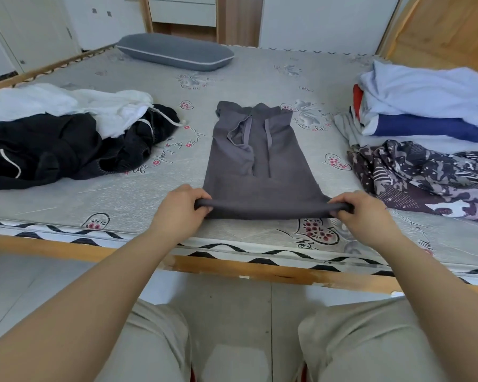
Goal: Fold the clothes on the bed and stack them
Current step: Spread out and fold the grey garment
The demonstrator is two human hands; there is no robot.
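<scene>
A grey garment with drawstrings [255, 161] lies lengthwise in the middle of the bed, folded narrow, its waistband at the far end. My left hand [181, 209] grips its near left corner and my right hand [363, 213] grips its near right corner; the near edge is lifted and rolled slightly off the mattress [122, 194]. An unfolded heap of black clothes [61, 153] with white clothes [66, 106] on top lies at the left. At the right sits a stack of folded clothes [420, 111] in light blue, dark blue and red.
A patterned purple-grey garment [422, 175] lies spread in front of the stack at the right. A grey pillow [174, 52] rests at the far side of the bed. The wooden bed frame [232, 268] runs along the near edge, with my knees below it.
</scene>
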